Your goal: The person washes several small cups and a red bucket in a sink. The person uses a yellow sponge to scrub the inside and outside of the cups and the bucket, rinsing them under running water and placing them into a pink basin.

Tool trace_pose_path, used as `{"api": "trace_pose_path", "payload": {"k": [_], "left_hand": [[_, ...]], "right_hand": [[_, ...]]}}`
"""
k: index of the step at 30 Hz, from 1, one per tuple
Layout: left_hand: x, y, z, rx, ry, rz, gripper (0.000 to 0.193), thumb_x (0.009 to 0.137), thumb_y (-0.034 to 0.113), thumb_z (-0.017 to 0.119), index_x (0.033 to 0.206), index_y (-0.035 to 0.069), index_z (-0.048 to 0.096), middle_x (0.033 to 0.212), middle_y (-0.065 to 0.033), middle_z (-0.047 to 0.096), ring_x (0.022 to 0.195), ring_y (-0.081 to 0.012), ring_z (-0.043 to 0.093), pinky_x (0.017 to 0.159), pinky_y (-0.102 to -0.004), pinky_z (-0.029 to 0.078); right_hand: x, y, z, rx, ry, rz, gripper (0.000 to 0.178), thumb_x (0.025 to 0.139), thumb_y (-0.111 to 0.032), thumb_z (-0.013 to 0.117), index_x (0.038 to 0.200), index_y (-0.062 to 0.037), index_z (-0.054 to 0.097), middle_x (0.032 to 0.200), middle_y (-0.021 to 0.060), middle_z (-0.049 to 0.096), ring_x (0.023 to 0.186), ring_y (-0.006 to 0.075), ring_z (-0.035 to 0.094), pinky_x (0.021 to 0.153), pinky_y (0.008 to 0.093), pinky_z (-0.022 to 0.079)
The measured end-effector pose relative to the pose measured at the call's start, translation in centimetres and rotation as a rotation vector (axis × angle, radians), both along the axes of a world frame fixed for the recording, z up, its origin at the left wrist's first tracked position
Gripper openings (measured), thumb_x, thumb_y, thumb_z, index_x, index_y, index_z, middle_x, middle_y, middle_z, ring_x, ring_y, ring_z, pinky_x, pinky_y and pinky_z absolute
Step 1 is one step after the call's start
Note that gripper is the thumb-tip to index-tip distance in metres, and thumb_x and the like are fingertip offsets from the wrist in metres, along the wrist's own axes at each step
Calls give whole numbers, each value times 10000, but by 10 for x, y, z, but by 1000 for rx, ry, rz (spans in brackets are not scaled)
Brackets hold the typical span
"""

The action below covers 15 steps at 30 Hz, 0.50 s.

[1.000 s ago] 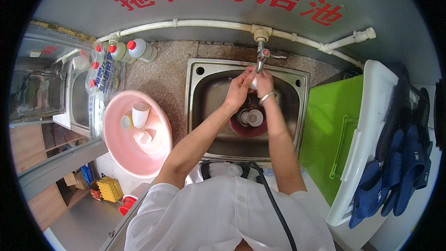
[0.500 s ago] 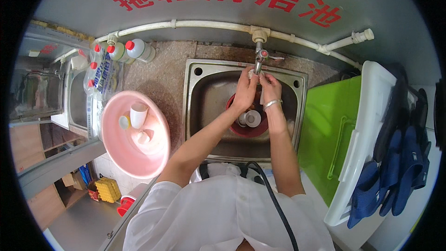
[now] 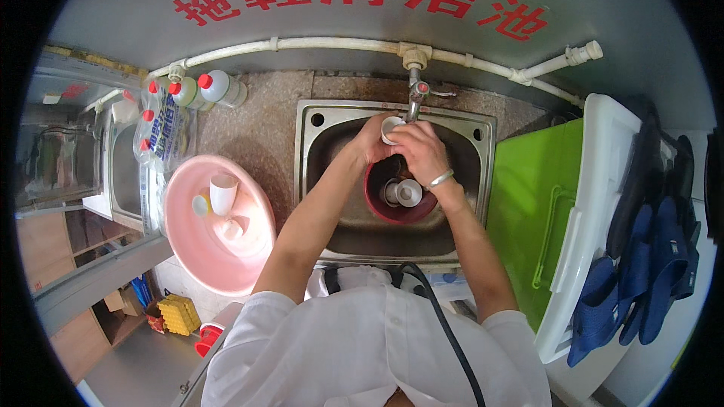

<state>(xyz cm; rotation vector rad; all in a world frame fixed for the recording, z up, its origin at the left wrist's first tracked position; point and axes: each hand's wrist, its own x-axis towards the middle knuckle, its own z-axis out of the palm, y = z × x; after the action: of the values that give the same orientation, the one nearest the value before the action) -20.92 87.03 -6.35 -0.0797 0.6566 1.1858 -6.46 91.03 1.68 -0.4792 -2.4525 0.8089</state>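
Under the metal tap [image 3: 417, 93], my left hand [image 3: 369, 141] is wrapped round a small white cup [image 3: 388, 126] whose mouth tilts up toward me. My right hand [image 3: 422, 153] is closed against the cup's right side, its fingertips at the rim. Whether those fingers reach inside is hard to make out. Below both hands a dark red basin [image 3: 394, 216] sits in the steel sink [image 3: 332, 238]. White cups [image 3: 409, 193] lie in that basin, partly overlapping.
Left of the sink stands a pink tub [image 3: 256, 252] holding a white cup [image 3: 222, 194] and other small pieces. Bottles with red caps [image 3: 215, 87] line the back left. A green box [image 3: 532, 211] with a white lid flanks the right, beside blue slippers [image 3: 656, 252].
Both hands have shifted slightly down from the tap. The cup has turned so its mouth shows, and my right hand has swung over to its rim.
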Motion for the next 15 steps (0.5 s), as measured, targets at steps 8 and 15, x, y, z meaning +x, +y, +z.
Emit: {"api": "trace_pose_path", "payload": {"k": [8,15], "left_hand": [[7,3,10,-61,-48,138,303,946,313,388,992,47,525,863,-100,620,784,-220,628,654,-324,561],[20,5,29,-94,380,18,274,942,280,361,1026,81,530,914,-53,608,814,-176,596,745,-313,503]], "right_hand": [[26,8,-31,-700,86,-569,249,806,-120,611,1033,-22,589,940,92,631,843,176,597,757,285,469],[-20,15,-16,-259,-452,-467,384,777,-228,590,1112,-50,530,963,155,570,933,355,550,770,430,461]]}}
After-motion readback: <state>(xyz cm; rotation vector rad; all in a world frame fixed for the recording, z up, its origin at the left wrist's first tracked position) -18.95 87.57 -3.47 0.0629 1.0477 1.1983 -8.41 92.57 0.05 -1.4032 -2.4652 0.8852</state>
